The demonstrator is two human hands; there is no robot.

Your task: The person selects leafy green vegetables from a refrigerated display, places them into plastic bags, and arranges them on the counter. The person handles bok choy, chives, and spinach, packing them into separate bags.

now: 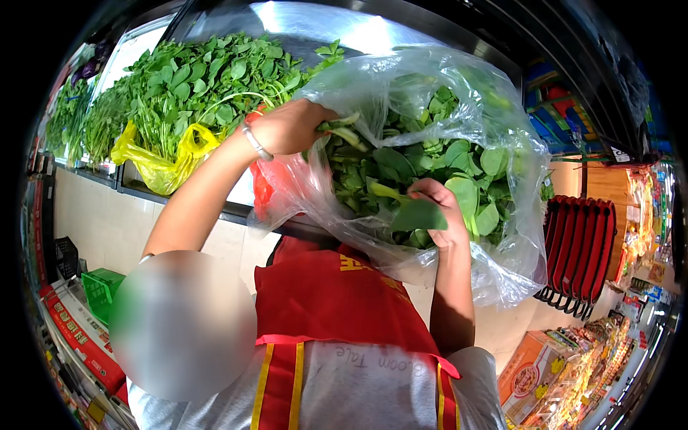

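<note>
A large clear plastic bag (524, 161) lies open before me, full of broad-leaved greens (395, 164). My left hand (293, 129), with a pale bracelet at the wrist, is closed around a few cut green stems (346, 130) at the bag's left side. Inside the bag's mouth, my right hand (446, 212) pinches a leafy stalk whose dark leaf (419, 216) hangs in front of the fingers. Part of a red plastic bag (263, 185) shows under the clear one, below my left wrist.
Bunched leafy greens (188, 80) fill the display shelf on the left, with a yellow plastic bag (166, 172) at its front edge. Red shopping baskets (580, 247) are stacked to the right. A green crate (102, 290) stands at lower left, and packaged goods (580, 371) at lower right.
</note>
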